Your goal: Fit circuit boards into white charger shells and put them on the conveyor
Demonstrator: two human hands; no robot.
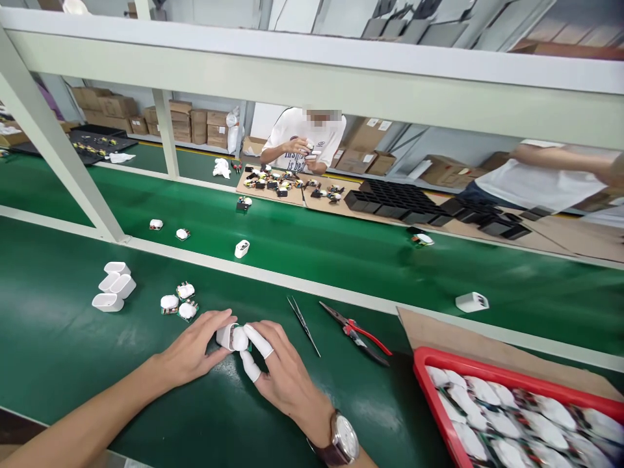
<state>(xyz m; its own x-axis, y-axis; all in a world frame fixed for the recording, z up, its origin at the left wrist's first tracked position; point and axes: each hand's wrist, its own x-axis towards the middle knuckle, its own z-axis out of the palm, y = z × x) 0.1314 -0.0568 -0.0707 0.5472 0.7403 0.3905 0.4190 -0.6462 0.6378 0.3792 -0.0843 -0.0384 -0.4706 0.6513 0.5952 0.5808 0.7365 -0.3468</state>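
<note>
My left hand (pixel 197 344) is closed around a white plastic housing (pixel 225 337), its open end facing right. Between the thumb and a finger of my right hand (pixel 280 361), both in white finger cots, is a small circuit board with a white cap (pixel 240 338). The board sits at the mouth of the housing; how far inside it reaches is hidden. Left of my hands lie three similar white-topped circuit boards (pixel 188 310). Beyond them stand several white housings (pixel 108 301) in a cluster.
Tweezers (pixel 304 327) and red-handled pliers (pixel 355 329) lie right of my hands. A red tray (pixel 441 416) full of white-topped boards stands at the lower right. Past a pale rail, a green conveyor belt (pixel 331 253) carries scattered parts. A co-worker (pixel 305 146) sits opposite, handling a part.
</note>
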